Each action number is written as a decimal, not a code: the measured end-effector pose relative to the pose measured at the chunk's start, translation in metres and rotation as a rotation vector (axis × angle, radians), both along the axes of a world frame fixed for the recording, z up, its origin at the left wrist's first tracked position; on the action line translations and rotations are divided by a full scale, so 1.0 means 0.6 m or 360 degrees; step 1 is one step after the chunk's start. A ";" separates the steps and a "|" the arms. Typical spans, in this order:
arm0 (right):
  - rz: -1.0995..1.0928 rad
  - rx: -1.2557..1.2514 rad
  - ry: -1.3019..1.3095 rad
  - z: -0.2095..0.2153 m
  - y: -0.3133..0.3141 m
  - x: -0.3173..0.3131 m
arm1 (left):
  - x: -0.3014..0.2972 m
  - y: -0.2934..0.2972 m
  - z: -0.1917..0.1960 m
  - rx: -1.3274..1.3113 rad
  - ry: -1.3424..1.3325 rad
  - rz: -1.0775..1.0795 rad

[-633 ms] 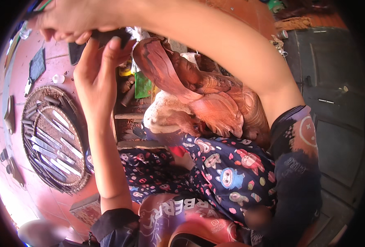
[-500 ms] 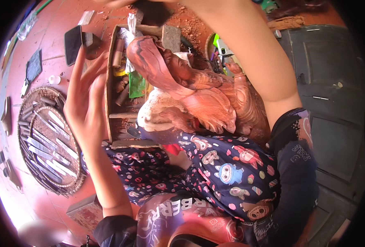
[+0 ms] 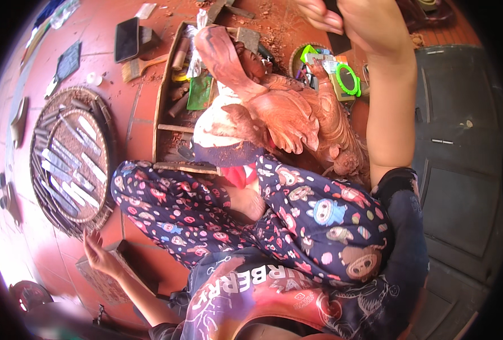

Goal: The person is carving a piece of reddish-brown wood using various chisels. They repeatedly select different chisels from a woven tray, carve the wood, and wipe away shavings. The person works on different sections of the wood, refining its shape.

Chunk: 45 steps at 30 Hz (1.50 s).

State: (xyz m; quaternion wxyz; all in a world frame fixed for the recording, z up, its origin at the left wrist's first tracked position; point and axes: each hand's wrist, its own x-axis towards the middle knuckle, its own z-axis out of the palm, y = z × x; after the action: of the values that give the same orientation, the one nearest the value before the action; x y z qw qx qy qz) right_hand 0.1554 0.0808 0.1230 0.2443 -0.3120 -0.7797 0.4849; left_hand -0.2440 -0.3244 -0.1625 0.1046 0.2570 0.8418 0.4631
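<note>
A carved reddish-brown wooden figure [image 3: 285, 116] lies tilted beyond my lap, its head toward the upper left, on a pale dusty cushion [image 3: 210, 126]. My right hand [image 3: 365, 25] is raised at the top, past the figure's raised hand. Its fingers bend beside a dark, flat-looking piece [image 3: 338, 42], which appears gripped; its kind is not clear. My left hand [image 3: 100, 255] is at the lower left with fingers stretched out, nothing visible in it. Just above that hand is a round woven tray [image 3: 111, 212] of carving chisels [image 3: 64, 164]; a wooden box [image 3: 129, 258] lies beside it.
A wooden crate [image 3: 156, 127] with wood pieces and a green packet stands left of the figure. A brush [image 3: 141, 68] and a phone-like dark slab [image 3: 127, 39] lie farther left. A green-rimmed mirror [image 3: 348, 79] is behind the figure. Dark panelled wood [image 3: 455, 187] lies at right.
My left hand has dropped from beside the crate to the lower left, near the chisel tray. My right hand has moved right at the top. The view has shifted, uncovering the brush and mirror.
</note>
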 end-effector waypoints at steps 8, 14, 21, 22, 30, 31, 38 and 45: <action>0.0133 0.0291 -0.0092 0.024 -0.056 -0.035 | -0.074 -0.320 -0.071 -0.0497 0.0574 0.0910; -0.0242 -0.0049 -0.0083 -0.009 -0.071 0.029 | -0.054 -0.524 -0.172 -0.0972 0.0698 0.1390; -0.0184 0.0107 -0.0321 -0.020 -0.027 0.085 | 0.038 -0.402 -0.160 -0.0918 0.0830 0.1208; -0.0358 0.0250 -0.0285 0.004 -0.049 0.097 | 0.045 -0.352 -0.135 -0.0780 0.0908 0.1000; 0.0341 0.0357 -0.0034 0.052 -0.129 -0.016 | 0.082 -0.032 -0.045 0.0163 0.0833 -0.0013; 0.0309 0.0385 -0.0030 0.055 -0.138 -0.013 | 0.094 0.019 -0.045 0.0478 0.0619 -0.0203; 0.0270 -0.0117 0.0317 0.070 -0.147 0.043 | 0.235 0.301 0.073 0.1082 0.0090 -0.1220; -0.0108 -0.0405 0.1998 -0.003 -0.158 0.151 | 0.308 0.399 0.128 0.0992 -0.0214 -0.1653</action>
State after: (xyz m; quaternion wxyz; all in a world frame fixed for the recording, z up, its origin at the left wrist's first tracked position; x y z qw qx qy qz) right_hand 0.2462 -0.0138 0.1212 0.6306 -0.0197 -0.4143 0.6560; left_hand -0.0590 -0.0847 -0.0860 0.2897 0.6225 0.4227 0.5915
